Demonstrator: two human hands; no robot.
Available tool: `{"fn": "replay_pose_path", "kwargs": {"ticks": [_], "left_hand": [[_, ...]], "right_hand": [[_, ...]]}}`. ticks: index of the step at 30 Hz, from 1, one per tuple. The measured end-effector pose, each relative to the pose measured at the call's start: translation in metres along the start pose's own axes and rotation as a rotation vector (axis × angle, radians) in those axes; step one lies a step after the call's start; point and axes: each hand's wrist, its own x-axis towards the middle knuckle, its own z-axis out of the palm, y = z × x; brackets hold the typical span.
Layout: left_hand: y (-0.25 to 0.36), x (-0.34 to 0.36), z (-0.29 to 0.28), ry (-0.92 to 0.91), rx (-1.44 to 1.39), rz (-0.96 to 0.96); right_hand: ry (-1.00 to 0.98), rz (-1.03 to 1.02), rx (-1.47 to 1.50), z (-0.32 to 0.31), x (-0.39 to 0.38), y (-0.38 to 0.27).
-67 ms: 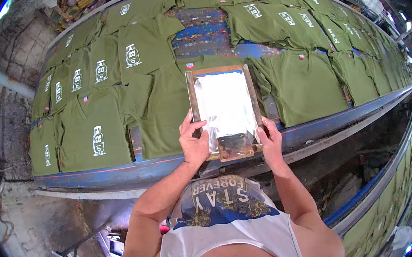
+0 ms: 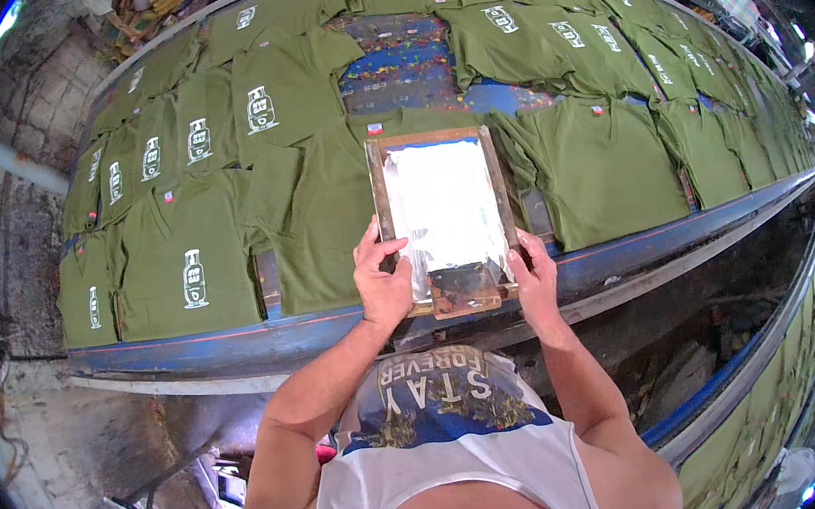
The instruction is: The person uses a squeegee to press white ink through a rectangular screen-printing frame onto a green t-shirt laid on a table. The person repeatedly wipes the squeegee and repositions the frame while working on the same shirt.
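Note:
A wooden-framed screen (image 2: pixel 490 171) with a bright white middle sits over a plain olive-green shirt (image 2: pixel 318 204) on the long table. A dark, stained rectangular block (image 2: pixel 464 290) lies across the screen's lower end. My left hand (image 2: pixel 381 282) is closed on the frame's left side, thumb over the edge. My right hand (image 2: pixel 535 276) grips the lower right side, thumb on top. The shirt to the right (image 2: pixel 598 175) has no visible print on its front, while the shirt to the left (image 2: pixel 151 271) carries a white bottle-shaped print. The frame hides the middle of the shirt beneath it.
The blue table (image 2: pixel 189 349) holds rows of olive shirts, many printed white, with speckled blue surface (image 2: pixel 397 62) showing between them at the back. A pale pipe (image 2: pixel 20 161) lies left. Another long table with green cloth (image 2: pixel 745 438) runs at lower right. Assorted items line the back.

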Motion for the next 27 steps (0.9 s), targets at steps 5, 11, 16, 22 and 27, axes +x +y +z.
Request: {"fn": "replay_pose_path", "kwargs": {"ticks": [5,11,16,22,27], "left_hand": [[-0.005,0.002,0.002,0.011,-0.025,-0.027],[-0.011,-0.001,0.006,0.026,-0.055,-0.036],[-0.015,-0.003,0.006,0.01,-0.022,-0.034],[-0.016,-0.004,0.007,0.022,-0.003,-0.019],[-0.014,-0.004,0.005,-0.013,-0.057,-0.085]], "right_hand": [[-0.026,-0.007,-0.048,0.0,0.007,0.007],[-0.035,-0.065,-0.063,-0.001,0.008,0.01],[-0.043,-0.025,-0.013,-0.002,0.008,0.009],[-0.063,-0.013,-0.023,-0.003,0.009,0.015],[-0.067,-0.003,-0.02,-0.003,0.01,0.018]]}}
